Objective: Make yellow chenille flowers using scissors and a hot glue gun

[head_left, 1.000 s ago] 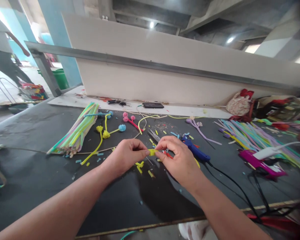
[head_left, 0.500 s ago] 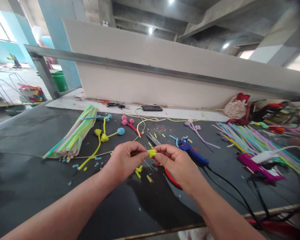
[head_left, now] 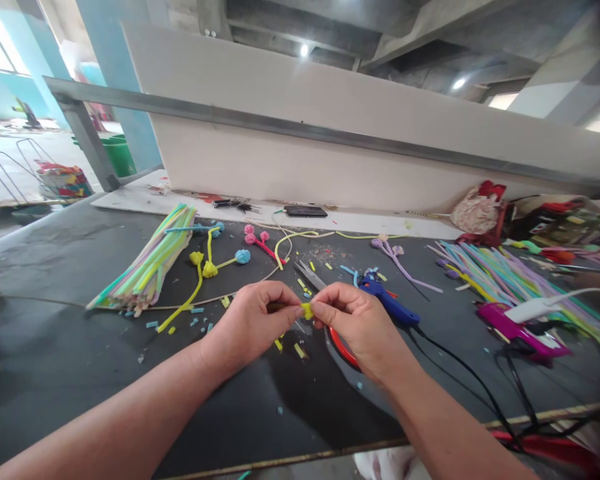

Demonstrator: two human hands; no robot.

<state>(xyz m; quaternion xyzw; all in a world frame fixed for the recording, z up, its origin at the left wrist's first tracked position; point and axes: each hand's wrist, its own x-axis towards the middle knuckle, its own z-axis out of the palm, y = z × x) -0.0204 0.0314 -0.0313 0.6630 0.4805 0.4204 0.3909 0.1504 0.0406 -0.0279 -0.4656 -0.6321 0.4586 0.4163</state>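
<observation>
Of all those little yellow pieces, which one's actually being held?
The yellow piece pinched between the left hand and right hand; the other small yellow bits lie loose on the dark tabletop.

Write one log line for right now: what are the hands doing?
left hand: pinching small fuzzy yellow piece | right hand: pinching same piece | nearby: red-handled metal scissors, blue plastic glue gun

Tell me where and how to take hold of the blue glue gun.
Probably best by its handle, gripped across the width from above and the right. The glue gun lies with that end pointing toward the near right, the black cord trailing from it, while the scissors and right hand are to its left.
</observation>
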